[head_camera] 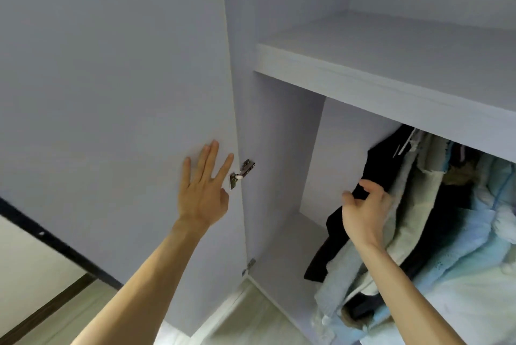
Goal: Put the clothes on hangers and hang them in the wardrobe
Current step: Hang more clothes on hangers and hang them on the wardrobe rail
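Now | left hand (pixel 202 196) grip flat, fingers spread on wardrobe door (pixel 111 93) | right hand (pixel 363 213) grip pinching black garment (pixel 375 166)

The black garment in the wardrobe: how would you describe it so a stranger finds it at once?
Look in the open wardrobe, under the shelf, at the row of hanging clothes. The black garment is the leftmost one, pinched by the right hand. Its pale blue neighbour is far lighter.

Both bare arms reach forward.
Left hand (pixel 205 194) lies flat, fingers straight and spread; right hand (pixel 363 216) curls, thumb and forefinger pinching a black garment (pixel 382 166).
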`<state>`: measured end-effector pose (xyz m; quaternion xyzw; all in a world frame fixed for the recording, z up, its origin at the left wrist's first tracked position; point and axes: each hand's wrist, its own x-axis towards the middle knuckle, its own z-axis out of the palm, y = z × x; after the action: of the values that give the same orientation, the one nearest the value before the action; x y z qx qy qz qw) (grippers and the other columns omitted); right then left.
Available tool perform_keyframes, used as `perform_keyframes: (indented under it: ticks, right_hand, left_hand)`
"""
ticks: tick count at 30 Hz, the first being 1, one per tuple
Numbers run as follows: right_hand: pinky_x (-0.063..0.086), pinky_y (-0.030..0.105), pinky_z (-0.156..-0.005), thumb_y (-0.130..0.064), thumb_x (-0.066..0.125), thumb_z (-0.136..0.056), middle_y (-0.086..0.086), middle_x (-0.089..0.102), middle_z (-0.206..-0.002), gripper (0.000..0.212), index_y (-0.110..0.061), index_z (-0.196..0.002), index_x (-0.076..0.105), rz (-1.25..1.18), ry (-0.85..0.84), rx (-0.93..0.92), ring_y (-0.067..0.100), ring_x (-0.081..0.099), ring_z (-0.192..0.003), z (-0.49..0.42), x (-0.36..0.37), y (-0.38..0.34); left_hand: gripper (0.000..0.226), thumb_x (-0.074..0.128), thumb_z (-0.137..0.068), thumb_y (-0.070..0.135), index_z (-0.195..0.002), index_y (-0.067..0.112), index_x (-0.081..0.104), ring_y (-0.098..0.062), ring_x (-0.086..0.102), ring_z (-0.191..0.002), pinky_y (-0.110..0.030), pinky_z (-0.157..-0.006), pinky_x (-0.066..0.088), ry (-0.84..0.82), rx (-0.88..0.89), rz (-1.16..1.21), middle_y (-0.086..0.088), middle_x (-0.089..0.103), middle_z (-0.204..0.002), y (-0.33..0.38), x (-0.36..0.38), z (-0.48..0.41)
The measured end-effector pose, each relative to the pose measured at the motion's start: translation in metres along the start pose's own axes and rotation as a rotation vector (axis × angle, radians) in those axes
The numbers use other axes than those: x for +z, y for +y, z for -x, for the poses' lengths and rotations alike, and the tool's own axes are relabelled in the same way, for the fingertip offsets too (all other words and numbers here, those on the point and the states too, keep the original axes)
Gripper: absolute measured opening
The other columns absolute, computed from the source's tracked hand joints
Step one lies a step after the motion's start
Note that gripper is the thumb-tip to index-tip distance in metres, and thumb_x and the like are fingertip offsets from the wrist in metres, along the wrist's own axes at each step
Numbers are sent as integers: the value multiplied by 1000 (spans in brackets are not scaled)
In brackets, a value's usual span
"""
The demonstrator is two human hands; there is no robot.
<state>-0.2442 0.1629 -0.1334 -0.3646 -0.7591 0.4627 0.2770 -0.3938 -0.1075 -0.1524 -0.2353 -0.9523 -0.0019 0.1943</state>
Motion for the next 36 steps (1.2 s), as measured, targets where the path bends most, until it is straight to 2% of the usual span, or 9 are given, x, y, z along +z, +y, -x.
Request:
perform_keyframes:
  ticks: [5, 9, 13, 18, 20, 23, 25, 30, 36]
  right_hand:
    - [44, 27, -78, -19, 59, -96, 0, 54, -121, 30, -18, -125, 55, 290, -461, -375, 4, 59, -83, 66, 24, 9]
    - [40, 26, -100, -29, 53, -98, -10, 58, -127, 25, -23, -121, 63, 513, -895, -719, 12, 55, -116, 148, 60, 7]
    - [25, 21, -112, -40, 47, -96, -6, 58, -138, 37, -25, -125, 66, 594, -1131, -976, 15, 45, -134, 255, 88, 5]
    - [29, 36, -120, -47, 44, -97, -11, 52, -145, 43, -34, -136, 56, 585, -1367, -1239, 12, 33, -144, 400, 103, 7]
    - [26, 38, -121, -46, 43, -100, -15, 44, -150, 44, -36, -143, 48, 601, -1477, -1319, 11, 24, -148, 459, 99, 3]
    - [21, 34, -123, -47, 42, -102, -17, 37, -155, 46, -39, -147, 40, 605, -1613, -1473, 10, 17, -150, 542, 87, 0]
    - [19, 30, -121, -48, 40, -102, -18, 35, -156, 46, -40, -147, 39, 557, -1703, -1574, 9, 16, -150, 590, 82, -2]
    - [18, 28, -120, -46, 40, -103, -17, 37, -155, 45, -38, -147, 40, 436, -1883, -1865, 10, 20, -150, 689, 71, -14]
    - [22, 30, -119, -45, 38, -104, -16, 42, -152, 45, -36, -148, 40, 379, -2044, -2111, 14, 21, -150, 770, 77, -9]
  left_hand:
    - [90, 69, -81, 31, -158, 33, 22, -29, 6, -154, -60, -118, 3, -104, -218, 73, -7, 5, -167, -24, -3, 114]
    - [80, 68, -80, 34, -153, 33, 35, -32, 26, -149, -60, -115, 24, -244, -431, 108, -9, 26, -163, -42, -18, 238]
    - [64, 56, -80, 40, -143, 32, 52, -30, 47, -138, -55, -106, 42, -407, -748, 151, -7, 53, -147, -60, -42, 391]
    - [51, 52, -73, 38, -122, 29, 65, -29, 62, -114, -50, -88, 50, -475, -1101, 131, -1, 65, -124, -69, -96, 576]
    - [52, 48, -76, 38, -125, 30, 62, -28, 61, -115, -49, -90, 48, -478, -1233, 164, 0, 64, -124, -60, -120, 637]
    - [55, 43, -93, 39, -148, 35, 40, -20, 36, -141, -45, -111, 29, -478, -1458, 162, 4, 42, -152, -39, -150, 717]
    - [55, 41, -97, 37, -152, 34, 32, -18, 29, -145, -44, -116, 23, -454, -1595, 157, 5, 34, -157, -24, -167, 763]
    - [56, 41, -97, 39, -152, 33, 33, -17, 29, -145, -44, -118, 23, -386, -1908, 156, 4, 35, -157, 13, -196, 844]
    - [56, 44, -97, 43, -152, 34, 34, -18, 33, -144, -45, -117, 25, -321, -2217, 130, 4, 38, -155, 48, -211, 889]
